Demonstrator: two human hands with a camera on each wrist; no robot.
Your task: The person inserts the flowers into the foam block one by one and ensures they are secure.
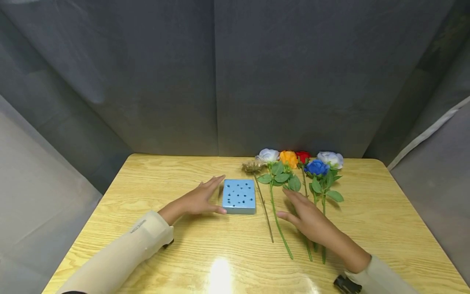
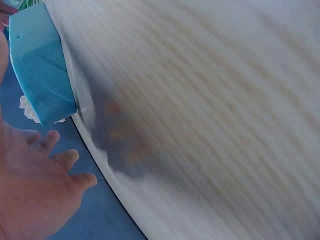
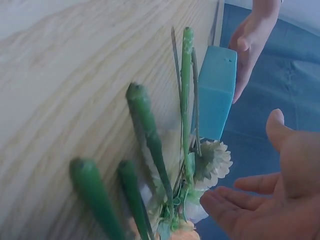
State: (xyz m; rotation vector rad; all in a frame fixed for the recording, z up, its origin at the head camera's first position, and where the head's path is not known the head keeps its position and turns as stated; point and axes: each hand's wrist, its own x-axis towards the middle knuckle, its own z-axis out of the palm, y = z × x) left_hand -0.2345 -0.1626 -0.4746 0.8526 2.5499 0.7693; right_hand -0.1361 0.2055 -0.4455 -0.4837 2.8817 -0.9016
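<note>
On the worktop point(image 1: 374, 212) stands a blue block point(image 1: 238, 192) with small holes in its top. The left hand point(image 1: 200, 201) is at its left side, the grip apart, thumb and fingers spread; whether it touches the block, one cannot tell. To the right of the block lie the flowers point(image 1: 293, 183), with their blooms point(image 1: 289, 159) toward the far edge. Over some stems point(image 1: 324, 256) is the right hand point(image 1: 311, 218), its grip also apart.

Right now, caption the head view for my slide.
Left hand beside a holed blue block, right hand above flower stems on a wood-grain table.
</note>
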